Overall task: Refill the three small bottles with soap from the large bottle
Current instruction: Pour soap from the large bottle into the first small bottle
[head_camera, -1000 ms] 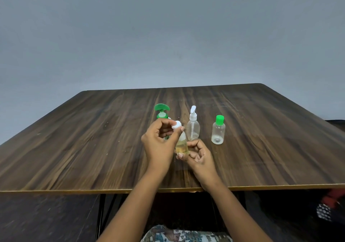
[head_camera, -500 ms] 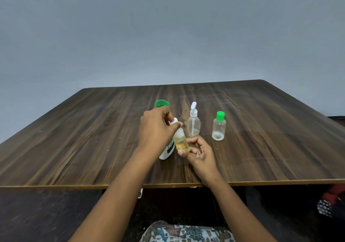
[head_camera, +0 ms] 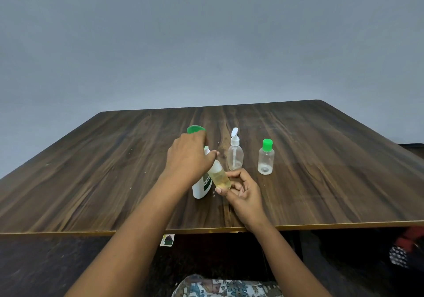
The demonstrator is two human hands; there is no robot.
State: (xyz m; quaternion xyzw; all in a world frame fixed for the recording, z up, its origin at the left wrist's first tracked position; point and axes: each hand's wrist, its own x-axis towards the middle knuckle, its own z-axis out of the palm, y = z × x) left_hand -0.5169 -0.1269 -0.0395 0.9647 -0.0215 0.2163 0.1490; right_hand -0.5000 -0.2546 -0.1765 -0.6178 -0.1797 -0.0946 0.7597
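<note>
Left fingers: the fingers point(head_camera: 212, 155) of the left hand point(head_camera: 187, 159) are curled down over the white cap point(head_camera: 207, 151) and appear to pinch it; the contact itself is hidden by the back of the hand
Right fingers: the fingers point(head_camera: 234, 174) of the right hand point(head_camera: 243, 189) are wrapped round the lower body of the part-filled bottle point(head_camera: 220, 177), which is held off the table and tilted, cap end leaning toward the left fingers
Task's thing: yellowish soap is seen in the lower part of the held bottle, between the two sets of fingers
Step judged: the cap is taken to be mid-turn; whether on or off cannot be told
Just behind the left fingers: the large bottle point(head_camera: 202, 186) stands upright, its green pump head point(head_camera: 195, 129) showing above the knuckles
Beyond the right fingertips: the pump-top bottle point(head_camera: 235, 159) stands near, clear and seemingly empty; the green-capped bottle point(head_camera: 266, 161) stands farther out, well apart, capped
Under both hands: the wooden table point(head_camera: 114, 182)
Risk, spill: were the cap loose while the bottle is tilted, soap could run over the right fingers and onto the table
Risk, slip: the smooth bottle is held by fingertips only; it could be spun or dropped under the left hand's twist
Risk, knock: the tall large bottle could be tipped by a careless withdrawal of the left hand, and the pump-top bottle by the right fingertips
Risk, crooked seat: a cap driven on at this angle could be cross-threaded and leak later
Remaining: the two standing small bottles are judged not yet filled
</note>
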